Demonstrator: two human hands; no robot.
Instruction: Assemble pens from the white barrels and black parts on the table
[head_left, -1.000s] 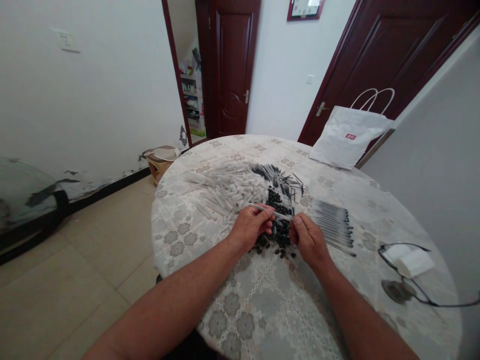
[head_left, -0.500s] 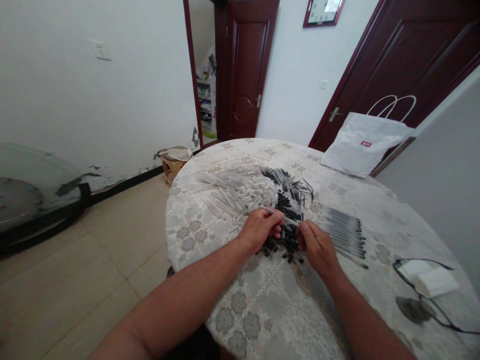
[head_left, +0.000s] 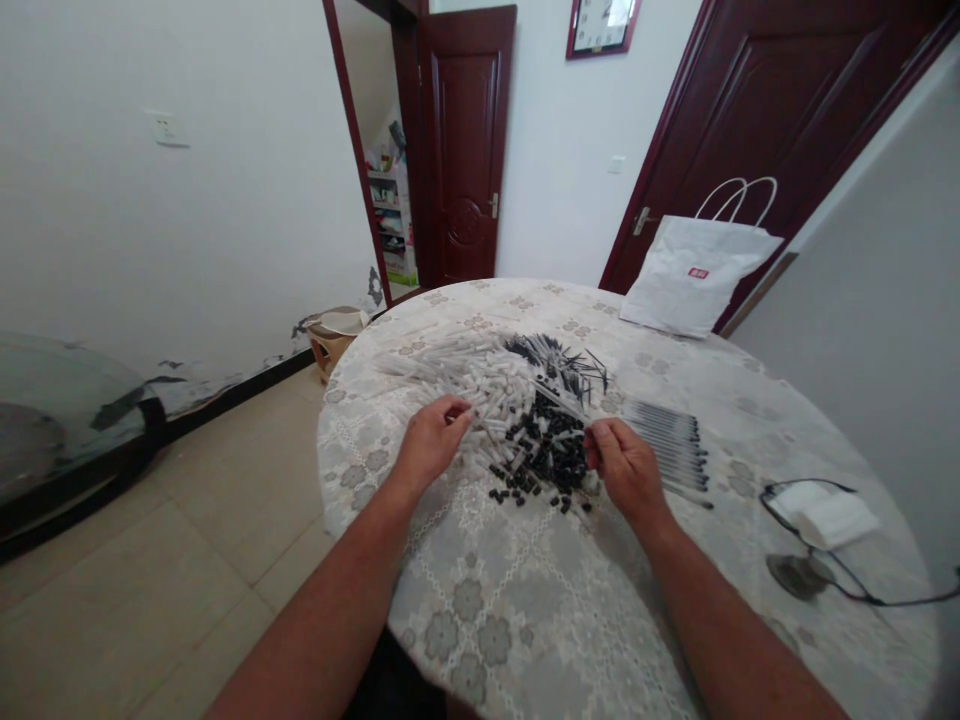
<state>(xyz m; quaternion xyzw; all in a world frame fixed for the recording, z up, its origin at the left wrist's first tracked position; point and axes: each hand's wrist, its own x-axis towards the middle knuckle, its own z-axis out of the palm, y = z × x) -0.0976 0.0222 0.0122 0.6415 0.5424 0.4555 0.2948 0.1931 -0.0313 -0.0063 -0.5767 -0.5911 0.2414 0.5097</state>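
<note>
My right hand (head_left: 621, 465) pinches the lower end of a pale, slim pen barrel (head_left: 559, 398), which slants up and left over a heap of small black plugs (head_left: 551, 450). At the near left edge of a pile of whitish pen barrels (head_left: 465, 375) is my left hand (head_left: 433, 440), its thumb and fingers drawn together; what they hold, if anything, is too small to make out. Thin black-tipped refills (head_left: 555, 358) lie in a bunch behind the plugs. To the right of my right hand, several black-ended pens (head_left: 666, 440) lie side by side in a row.
A patterned cloth covers the round table (head_left: 517, 610). Eyeglasses (head_left: 847, 570), folded white tissue (head_left: 829, 515) and a dark round object (head_left: 799, 575) lie at the right. Toward the back right stands a white paper bag (head_left: 694, 275). A stool (head_left: 334, 335) is beyond the left edge.
My left hand has left the barrel near my right hand and moved left to the whitish pile. My right hand still holds the barrel. The whole view has shifted slightly.
</note>
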